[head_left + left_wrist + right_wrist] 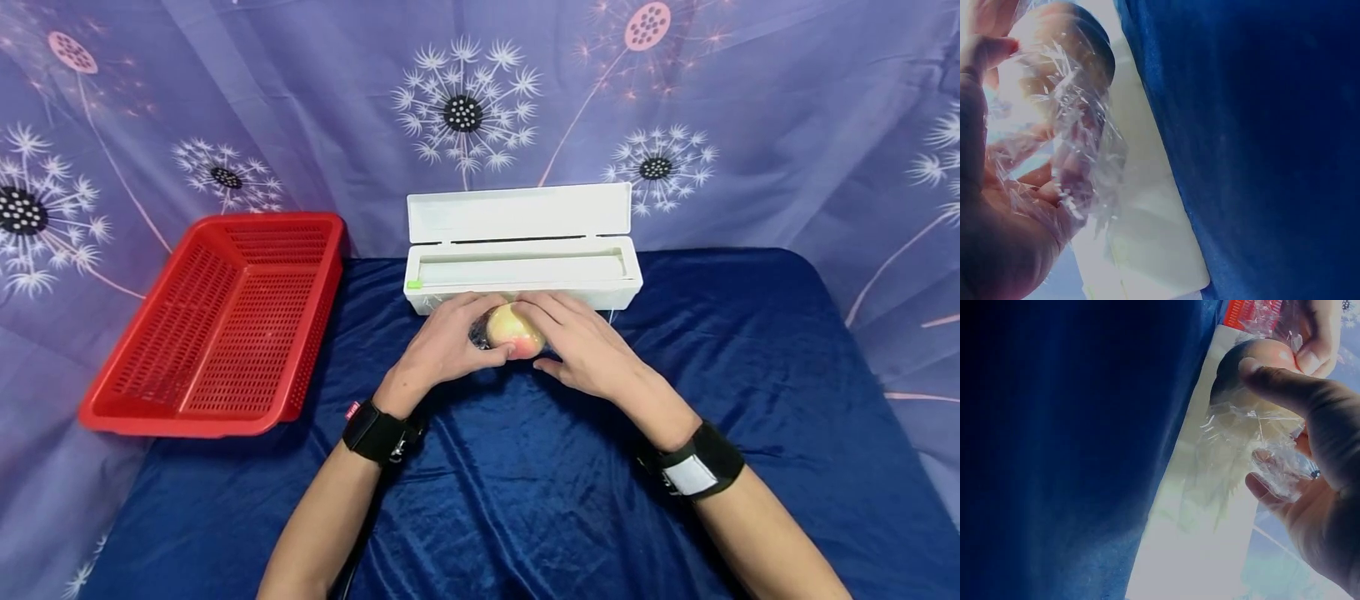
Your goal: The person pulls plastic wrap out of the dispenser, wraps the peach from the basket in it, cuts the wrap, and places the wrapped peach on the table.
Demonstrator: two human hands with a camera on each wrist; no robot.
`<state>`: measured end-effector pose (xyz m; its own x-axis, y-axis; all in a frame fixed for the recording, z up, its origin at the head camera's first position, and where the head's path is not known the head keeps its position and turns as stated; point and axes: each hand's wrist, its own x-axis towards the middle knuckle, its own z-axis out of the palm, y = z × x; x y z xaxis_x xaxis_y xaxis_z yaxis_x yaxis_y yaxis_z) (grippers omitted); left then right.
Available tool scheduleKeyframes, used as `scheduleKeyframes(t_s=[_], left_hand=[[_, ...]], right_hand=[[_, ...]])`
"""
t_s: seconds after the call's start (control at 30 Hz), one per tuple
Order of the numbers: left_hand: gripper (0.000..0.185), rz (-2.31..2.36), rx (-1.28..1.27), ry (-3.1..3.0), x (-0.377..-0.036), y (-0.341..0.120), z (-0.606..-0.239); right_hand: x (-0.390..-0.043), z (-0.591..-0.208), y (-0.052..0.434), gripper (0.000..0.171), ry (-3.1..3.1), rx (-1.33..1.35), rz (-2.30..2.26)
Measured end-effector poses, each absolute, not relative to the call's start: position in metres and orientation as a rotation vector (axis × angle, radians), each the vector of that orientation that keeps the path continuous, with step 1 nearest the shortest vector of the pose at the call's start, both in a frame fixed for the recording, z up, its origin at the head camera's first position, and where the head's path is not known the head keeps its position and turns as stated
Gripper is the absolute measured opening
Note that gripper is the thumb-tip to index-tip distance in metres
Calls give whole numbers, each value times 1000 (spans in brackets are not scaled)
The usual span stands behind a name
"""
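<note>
A yellow-and-red apple (514, 332) sits on the blue cloth just in front of a white cling-film dispenser box (522, 258) whose lid stands up. Both hands cup the fruit: my left hand (448, 344) grips its left side, my right hand (581, 339) its right side. Crinkled clear film (1079, 150) wraps the apple and bunches between the fingers; the right wrist view shows the same film (1241, 447) under the thumb, with the apple (1254, 359) above it.
A red perforated plastic basket (217, 325) stands at the left, partly over the edge of the table. The blue cloth (525, 483) covers the table. A purple dandelion-print curtain (750, 108) hangs behind.
</note>
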<state>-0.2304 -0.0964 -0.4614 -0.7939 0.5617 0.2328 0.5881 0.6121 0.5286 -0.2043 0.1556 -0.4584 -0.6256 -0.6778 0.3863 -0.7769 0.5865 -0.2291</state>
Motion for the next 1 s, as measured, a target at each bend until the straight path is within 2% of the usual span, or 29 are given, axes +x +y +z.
scheduleKeyframes(t_s=[0.6,1.0], left_hand=[[59,-957,-943,-2805,-232,-96,-459],[59,-631,-953,-2719,-225,-95,-453]], right_hand=[[-214,-461,153,80,-2536,1151,809],[-215,-462,153,80,-2569,1100,837]])
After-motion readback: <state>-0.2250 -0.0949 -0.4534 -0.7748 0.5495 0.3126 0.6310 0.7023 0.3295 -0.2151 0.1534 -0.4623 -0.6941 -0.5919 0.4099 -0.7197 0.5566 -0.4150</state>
